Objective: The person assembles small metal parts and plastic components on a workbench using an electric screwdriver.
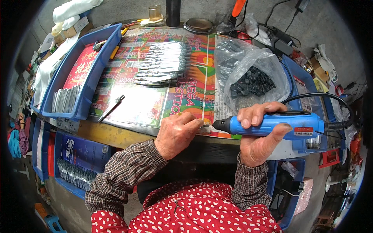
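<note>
My right hand (260, 138) is wrapped around a blue electric screwdriver (278, 125), held level with its black nose pointing left. A black cable runs from its rear end. My left hand (176, 134) is closed in a pinch just left of that nose, and a small thin piece shows between fingertips and tool. What the fingers hold is mostly hidden. Beyond them lies a row of slim silver-and-black pen-like pieces (163, 64), stacked side by side. One similar dark slim piece (111, 108) lies alone to the left. A clear plastic bag (237, 54) of small black parts (252, 82) sits behind the screwdriver.
A long blue bin (110, 46) with silver strips stands at the left, and another blue bin (83, 190) with slim pieces sits below the table edge. Blue bins (295, 64) line the right side. A dark round dish (199, 25) and a glass jar (154, 13) stand at the back.
</note>
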{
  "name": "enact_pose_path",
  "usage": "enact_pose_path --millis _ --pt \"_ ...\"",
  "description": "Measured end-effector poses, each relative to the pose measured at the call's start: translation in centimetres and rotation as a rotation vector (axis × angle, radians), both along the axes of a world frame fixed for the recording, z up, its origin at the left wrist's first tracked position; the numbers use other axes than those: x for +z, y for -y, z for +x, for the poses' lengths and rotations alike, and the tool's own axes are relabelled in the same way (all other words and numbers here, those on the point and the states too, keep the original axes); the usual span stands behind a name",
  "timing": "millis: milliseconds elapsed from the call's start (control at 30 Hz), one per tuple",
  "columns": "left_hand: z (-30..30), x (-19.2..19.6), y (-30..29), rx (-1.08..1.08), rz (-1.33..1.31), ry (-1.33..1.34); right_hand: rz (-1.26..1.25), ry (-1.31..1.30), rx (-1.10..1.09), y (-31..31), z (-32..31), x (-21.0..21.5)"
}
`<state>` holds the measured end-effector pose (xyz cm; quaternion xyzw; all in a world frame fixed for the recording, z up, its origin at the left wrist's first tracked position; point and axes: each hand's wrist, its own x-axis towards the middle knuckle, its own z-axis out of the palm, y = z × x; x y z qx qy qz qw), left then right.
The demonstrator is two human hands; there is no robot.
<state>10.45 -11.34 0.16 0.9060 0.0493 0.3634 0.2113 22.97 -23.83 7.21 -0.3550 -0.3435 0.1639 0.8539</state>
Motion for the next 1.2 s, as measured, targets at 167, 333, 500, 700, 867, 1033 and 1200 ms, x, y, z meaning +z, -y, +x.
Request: enact_pose_path --millis 167,333,500,700,867,1033,1200 --pt "-0.15 0.07 0.14 0.000 0.023 -0.006 0.011 -0.020 0.018 0.12 0.10 -0.02" --pt "-0.10 0.10 0.15 -0.004 0.045 0.005 0.006 0.014 -0.002 -0.04 -0.14 0.13" --pt "0.11 -0.05 0.31 0.018 0.093 -0.028 0.010 0.010 0.000 0.08 -0.05 0.10" --pt "-0.01 0.08 0.50 0.058 0.108 -0.131 0.008 -0.014 0.015 0.33 0.05 0.04" --pt "0.02 0.44 0.66 0.077 0.152 -0.171 0.005 -0.012 0.007 0.48 0.00 0.07" --pt "0.00 0.13 0.66 0.077 0.146 -0.172 0.021 -0.005 0.021 0.58 0.00 0.01" --pt "-0.03 0.25 0.64 0.063 0.146 -0.165 0.024 0.004 0.025 0.52 -0.17 0.09"
